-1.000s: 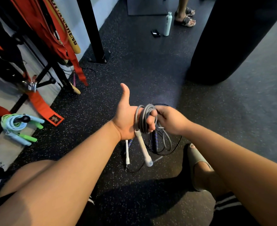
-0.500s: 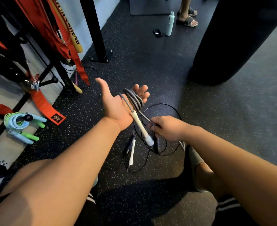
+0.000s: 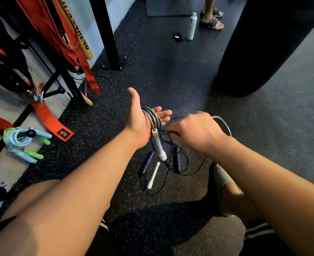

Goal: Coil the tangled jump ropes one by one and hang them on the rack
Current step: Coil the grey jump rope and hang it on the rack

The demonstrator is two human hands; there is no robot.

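Observation:
My left hand is held flat, thumb up, with a grey jump rope wound in several loops around the palm. Its white handle hangs below the wrist. My right hand grips the free grey strand, which arcs out to the right. Under both hands on the floor lies a tangled black rope with purple handles and a second white handle. The rack stands at the left, with a coiled blue and green rope hung on a knobbed peg.
Red straps and a wooden stick hang from the rack. A black post is bolted to the floor. A large black punching bag is at the right. A bottle, a phone and another person's sandalled feet are far ahead.
My right hand has swung up and to the right, carrying the grey strand around my left hand for another loop. The left hand stayed roughly in place.

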